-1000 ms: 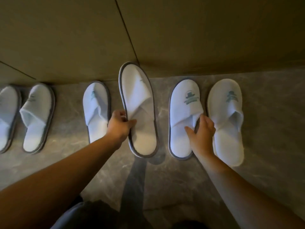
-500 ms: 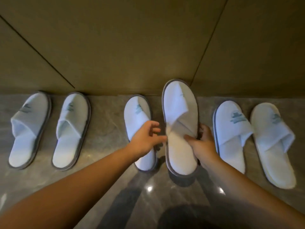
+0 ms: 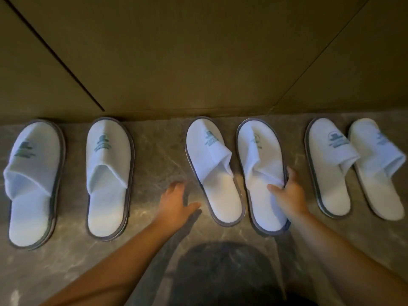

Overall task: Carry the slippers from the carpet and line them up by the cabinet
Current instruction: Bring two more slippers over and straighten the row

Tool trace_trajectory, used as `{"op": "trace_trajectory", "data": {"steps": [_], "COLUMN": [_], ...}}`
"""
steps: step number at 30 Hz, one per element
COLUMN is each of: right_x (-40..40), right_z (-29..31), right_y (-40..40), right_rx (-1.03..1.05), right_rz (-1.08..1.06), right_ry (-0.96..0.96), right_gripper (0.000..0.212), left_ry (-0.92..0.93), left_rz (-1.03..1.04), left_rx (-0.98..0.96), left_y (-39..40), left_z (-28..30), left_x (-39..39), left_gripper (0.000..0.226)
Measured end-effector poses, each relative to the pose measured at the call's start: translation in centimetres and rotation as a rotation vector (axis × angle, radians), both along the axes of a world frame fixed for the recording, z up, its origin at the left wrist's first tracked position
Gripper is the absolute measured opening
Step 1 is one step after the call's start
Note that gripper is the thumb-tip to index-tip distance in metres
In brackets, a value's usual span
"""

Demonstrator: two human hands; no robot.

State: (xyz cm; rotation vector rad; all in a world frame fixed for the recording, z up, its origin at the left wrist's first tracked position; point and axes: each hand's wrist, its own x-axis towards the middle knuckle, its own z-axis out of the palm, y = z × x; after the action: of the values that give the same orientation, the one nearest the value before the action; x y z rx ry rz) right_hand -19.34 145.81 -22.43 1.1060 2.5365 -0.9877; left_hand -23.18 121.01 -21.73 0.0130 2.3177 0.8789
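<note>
- Head view: six white slippers [image 3: 220,173] lie in a row on the floor [image 3: 159,160], toes at the cabinet [image 3: 198,62]
- Right hand [image 3: 289,193] grips the fourth slipper [image 3: 260,164] at its strap edge
- Left hand [image 3: 176,202] hovers over the floor beside the third slipper, fingers relaxed, holding nothing

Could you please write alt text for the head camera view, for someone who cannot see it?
Six white slippers stand in a row on the marble floor against a cabinet. The right hand grips the fourth slipper; the left hand hovers open.
</note>
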Motion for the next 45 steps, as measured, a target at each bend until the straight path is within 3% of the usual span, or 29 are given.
{"op": "trace_trajectory", "data": {"steps": [2, 5, 7, 11, 13, 17, 25, 29, 33, 45], "right_x": [-0.3, -0.2, 0.4, 1.3, 0.9, -0.2, -0.8, -1.1, -1.8, -2.3], "right_z": [-1.1, -1.1, -0.2, 0.3, -1.0, -2.8, -3.4, -3.3, -3.5, -4.9], "right_y": [-0.2, -0.8, -2.1, -7.7, -10.3, -13.5, -12.4, -12.9, -15.1, -21.8], "right_rx": [0.006, 0.177, 0.257, 0.063, 0.032, 0.227, 0.395, 0.369, 0.235, 0.218], "right_rz": [0.008, 0.065, 0.071, 0.182, 0.281, 0.361, 0.461, 0.461, 0.378, 0.244], "right_ry": [-0.009, -0.042, 0.049, 0.229, 0.139, -0.08, -0.095, -0.106, -0.124, -0.03], "right_gripper": [0.065, 0.066, 0.063, 0.06, 0.071, 0.09, 0.081, 0.088, 0.104, 0.103], "left_ry": [0.011, 0.051, 0.08, 0.125, 0.162, 0.291, 0.323, 0.229, 0.197, 0.215], "left_rz": [0.003, 0.006, 0.008, 0.013, 0.008, 0.053, 0.234, 0.239, 0.247, 0.326], "left_rx": [0.013, 0.017, 0.03, 0.025, -0.011, -0.118, -0.376, -0.426, -0.389, -0.285], "left_y": [0.1, -0.2, -0.4, -1.3, -2.4, -6.5, -13.5, -14.4, -14.3, -14.1], "left_z": [-0.9, -1.7, -1.8, -1.6, -1.4, -0.6, -2.9, -4.3, -5.2, -5.6], "left_x": [-0.2, 0.1, 0.6, 1.1, 1.0, 0.6, 0.9, 0.4, 0.3, 0.7], "left_gripper": [0.058, 0.055, 0.055, 0.056, 0.057, 0.06, 0.084, 0.099, 0.1, 0.098]}}
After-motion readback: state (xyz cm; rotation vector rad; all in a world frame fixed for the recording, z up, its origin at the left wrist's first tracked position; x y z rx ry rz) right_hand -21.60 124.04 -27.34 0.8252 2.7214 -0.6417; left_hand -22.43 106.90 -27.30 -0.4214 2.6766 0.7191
